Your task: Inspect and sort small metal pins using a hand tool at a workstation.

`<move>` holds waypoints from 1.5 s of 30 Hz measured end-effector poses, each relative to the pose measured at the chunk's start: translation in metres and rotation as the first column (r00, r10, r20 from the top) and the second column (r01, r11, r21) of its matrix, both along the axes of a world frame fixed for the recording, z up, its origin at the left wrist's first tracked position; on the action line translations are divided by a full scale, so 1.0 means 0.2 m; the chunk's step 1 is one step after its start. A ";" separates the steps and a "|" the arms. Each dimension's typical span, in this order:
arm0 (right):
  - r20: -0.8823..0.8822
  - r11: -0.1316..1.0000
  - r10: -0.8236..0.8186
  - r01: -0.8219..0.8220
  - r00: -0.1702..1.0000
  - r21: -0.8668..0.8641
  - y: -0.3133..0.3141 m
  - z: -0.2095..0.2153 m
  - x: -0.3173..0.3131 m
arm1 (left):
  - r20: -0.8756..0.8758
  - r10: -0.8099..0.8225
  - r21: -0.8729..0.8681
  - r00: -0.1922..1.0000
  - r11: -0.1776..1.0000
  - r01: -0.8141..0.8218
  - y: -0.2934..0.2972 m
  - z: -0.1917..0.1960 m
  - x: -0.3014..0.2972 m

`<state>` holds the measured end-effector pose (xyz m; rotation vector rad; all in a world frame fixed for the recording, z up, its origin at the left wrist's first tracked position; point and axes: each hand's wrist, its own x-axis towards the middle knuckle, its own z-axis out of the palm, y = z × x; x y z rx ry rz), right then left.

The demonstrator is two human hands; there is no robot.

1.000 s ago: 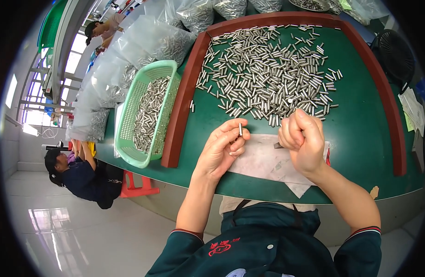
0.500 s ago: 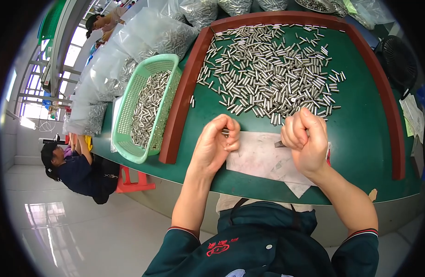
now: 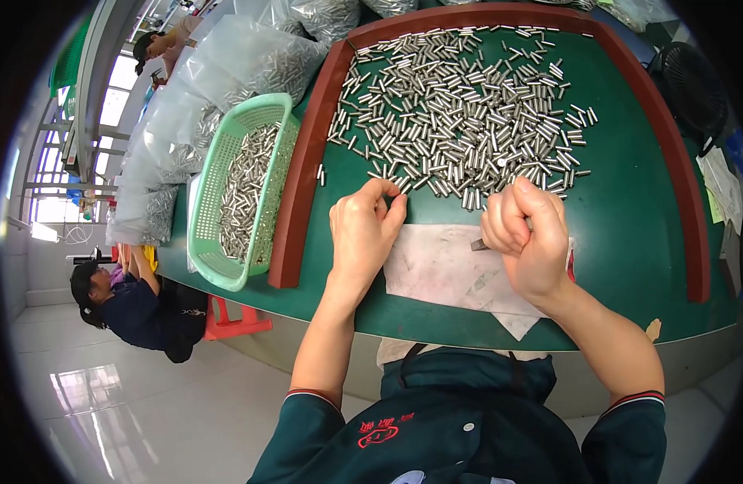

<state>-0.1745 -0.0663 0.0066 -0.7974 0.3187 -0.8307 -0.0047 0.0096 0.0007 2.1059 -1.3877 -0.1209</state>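
A wide heap of short, shiny metal pins [image 3: 460,113] covers the green tabletop in front of me. At its near left edge is my left hand [image 3: 365,230], thumb and forefinger brought together in a pinch beside the closest pins; what lies between the fingertips is too small to tell. My right hand [image 3: 529,234] is closed in a loose fist, just short of the heap. A small dark grey metal piece [image 3: 478,244] sticks out from under its curled fingers. Below both hands lies a stained, pale cloth or paper sheet [image 3: 436,270], partly covered by the right hand.
A red-brown raised frame [image 3: 303,185] borders the table on three sides. Left of it stands a light green basket [image 3: 226,262] holding more pins. Clear bags [image 3: 262,60] of metal parts line the back left. A black fan [image 3: 692,93] is at right; a co-worker [image 3: 141,310] sits at left.
My left hand has moved forward to the heap's near edge and turned more knuckles-up. My right hand stays closed in nearly the same place. The whole view has shifted slightly.
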 end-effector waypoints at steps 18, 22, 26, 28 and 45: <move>0.112 0.999 -0.019 0.015 0.994 0.029 -0.01 -0.01 0.01 | -0.208 -0.244 0.020 0.947 0.967 0.253 0.09 0.00 -0.20; 0.108 0.999 -0.023 0.020 0.994 0.033 -0.01 -0.02 0.02 | -0.211 -0.247 0.024 0.946 0.966 0.257 0.08 -0.01 -0.20; 0.092 1.000 -0.014 0.012 0.996 0.029 -0.01 -0.02 0.03 | -0.221 -0.254 0.022 0.942 0.964 0.265 0.09 -0.01 -0.19; 0.094 1.000 -0.009 0.007 0.995 0.025 -0.01 -0.02 0.03 | -0.226 -0.265 0.014 0.938 0.961 0.275 0.09 -0.02 -0.19; -0.026 0.986 -0.018 0.013 1.000 -0.165 0.03 -0.03 0.04 | -0.205 -0.311 0.035 0.928 0.945 0.324 0.08 0.01 -0.19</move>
